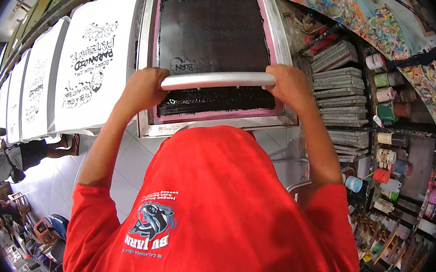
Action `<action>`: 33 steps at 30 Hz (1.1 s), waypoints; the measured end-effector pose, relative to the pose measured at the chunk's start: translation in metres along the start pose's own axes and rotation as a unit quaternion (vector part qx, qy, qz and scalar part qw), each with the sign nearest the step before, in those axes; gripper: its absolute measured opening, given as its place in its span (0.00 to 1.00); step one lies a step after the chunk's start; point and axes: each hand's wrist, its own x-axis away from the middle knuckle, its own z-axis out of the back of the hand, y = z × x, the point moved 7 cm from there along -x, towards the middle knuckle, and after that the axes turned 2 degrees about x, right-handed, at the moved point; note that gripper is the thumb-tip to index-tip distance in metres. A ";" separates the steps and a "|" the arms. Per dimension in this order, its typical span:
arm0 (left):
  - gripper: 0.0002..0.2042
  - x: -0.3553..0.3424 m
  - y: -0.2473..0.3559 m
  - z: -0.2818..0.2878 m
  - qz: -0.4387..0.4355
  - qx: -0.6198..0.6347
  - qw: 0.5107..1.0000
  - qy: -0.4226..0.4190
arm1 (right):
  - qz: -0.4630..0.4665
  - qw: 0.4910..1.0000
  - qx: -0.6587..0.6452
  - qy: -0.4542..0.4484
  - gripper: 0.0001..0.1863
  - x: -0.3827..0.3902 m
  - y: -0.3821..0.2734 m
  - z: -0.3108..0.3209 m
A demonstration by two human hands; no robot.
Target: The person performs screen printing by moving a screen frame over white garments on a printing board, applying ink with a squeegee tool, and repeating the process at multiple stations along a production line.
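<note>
Both my hands grip a long squeegee with a silver handle [217, 81], which lies crosswise over a screen-printing frame [146, 31]. My left hand [147, 89] is wrapped round its left end, my right hand [290, 84] round its right end. The frame has a pale metal border and a pink margin around the dark mesh [212, 24]. Wet black ink [216, 102] lies in a band on the near side of the squeegee. Just beyond the handle, part of a drawn design shows faintly through the mesh. The squeegee's blade is hidden below the handle.
White shirts with black prints [98, 48] lie in a row to the left. Stacked frames [338, 89] stand at the right, beside shelves of ink pots [387, 94]. Another person [5, 161] stands at the far left. A paint-spattered cloth [393, 32] hangs at upper right.
</note>
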 end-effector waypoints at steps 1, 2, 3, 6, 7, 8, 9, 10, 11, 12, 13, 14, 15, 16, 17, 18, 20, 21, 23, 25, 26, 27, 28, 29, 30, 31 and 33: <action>0.14 -0.007 0.000 0.004 -0.031 0.007 0.999 -0.004 | 0.005 1.000 -0.010 -0.004 0.09 -0.005 0.003 0.003; 0.14 -0.003 0.001 0.010 -0.033 0.001 0.999 0.042 | 0.010 1.000 -0.019 -0.007 0.10 -0.009 0.004 0.005; 0.14 0.007 0.005 0.013 -0.035 -0.005 0.996 0.087 | -0.011 1.000 -0.020 0.011 0.10 -0.003 0.004 0.002; 0.14 0.031 0.017 0.012 -0.040 -0.014 0.987 0.155 | 0.025 0.991 -0.024 0.127 0.12 0.023 -0.001 0.009; 0.14 0.039 0.020 0.007 -0.032 -0.004 0.987 0.156 | 0.028 0.989 -0.006 0.142 0.13 0.031 -0.005 0.009; 0.14 0.047 0.021 0.006 -0.023 0.005 0.987 0.160 | 0.027 0.991 -0.001 0.131 0.13 0.038 -0.009 0.008; 0.14 0.054 0.022 0.000 -0.028 0.008 0.987 0.160 | 0.026 0.992 0.005 0.119 0.13 0.045 -0.011 0.007; 0.14 0.060 0.023 -0.008 -0.035 0.011 0.986 0.161 | 0.025 0.994 0.011 0.109 0.14 0.052 -0.014 0.005; 0.15 0.065 0.025 -0.013 -0.036 0.015 0.988 0.148 | 0.024 0.993 0.008 0.111 0.13 0.059 -0.017 0.003; 0.15 0.068 0.025 -0.020 -0.046 0.020 0.987 0.152 | 0.024 0.993 0.004 0.114 0.13 0.065 -0.019 -0.002; 0.15 0.070 0.024 -0.027 -0.057 0.026 0.986 0.157 | 0.025 0.993 -0.001 0.117 0.13 0.071 -0.021 -0.008; 0.16 0.071 0.022 -0.033 -0.069 0.033 0.984 0.163 | 0.020 0.992 -0.001 0.121 0.12 0.075 -0.021 -0.014; 0.18 0.074 0.020 -0.041 -0.068 0.019 0.984 0.165 | 0.015 0.992 0.000 0.125 0.11 0.078 -0.021 -0.022; 0.19 0.076 0.021 -0.047 -0.054 0.015 0.988 0.144 | 0.010 0.991 0.002 0.132 0.11 0.079 -0.020 -0.027; 0.17 0.080 0.026 -0.047 -0.076 0.003 0.982 0.170 | 0.014 0.989 0.000 0.149 0.09 0.079 -0.021 -0.028; 0.15 0.081 0.030 -0.047 -0.098 -0.009 0.975 0.197 | 0.017 0.986 0.001 0.164 0.08 0.077 -0.020 -0.030; 0.15 0.073 0.024 -0.055 -0.107 -0.029 0.969 0.220 | 0.023 0.981 -0.001 0.192 0.08 0.069 -0.017 -0.034; 0.15 0.066 0.021 -0.055 -0.111 -0.039 0.966 0.231 | 0.028 0.982 0.009 0.187 0.08 0.061 -0.013 -0.035; 0.13 0.046 0.015 -0.049 -0.107 -0.045 0.964 0.240 | 0.021 0.983 0.012 0.182 0.08 0.043 -0.006 -0.035; 0.12 0.027 0.011 -0.040 -0.112 -0.049 0.962 0.243 | 0.018 0.984 0.012 0.178 0.08 0.022 0.002 -0.036; 0.12 0.016 0.007 -0.035 -0.111 -0.049 0.964 0.237 | 0.019 0.984 0.011 0.176 0.08 0.010 0.007 -0.036; 0.12 0.004 0.002 -0.030 -0.109 -0.049 0.966 0.230 | 0.019 0.985 0.009 0.174 0.08 -0.003 0.012 -0.035; 0.12 -0.009 -0.004 -0.024 -0.108 -0.051 0.967 0.224 | 0.022 0.985 0.012 0.171 0.08 -0.016 0.017 -0.035; 0.13 -0.022 -0.009 -0.019 -0.108 -0.058 0.969 0.214 | 0.024 0.985 0.015 0.168 0.08 -0.031 0.022 -0.035; 0.13 -0.036 -0.015 -0.014 -0.107 -0.059 0.969 0.216 | 0.026 0.986 0.018 0.165 0.08 -0.046 0.027 -0.035; 0.13 -0.050 -0.021 -0.010 -0.106 -0.062 0.968 0.218 | 0.028 0.985 0.019 0.169 0.08 -0.062 0.033 -0.035; 0.11 -0.080 -0.037 -0.005 -0.102 -0.072 0.963 0.237 | 0.031 0.983 0.020 0.178 0.08 -0.094 0.045 -0.034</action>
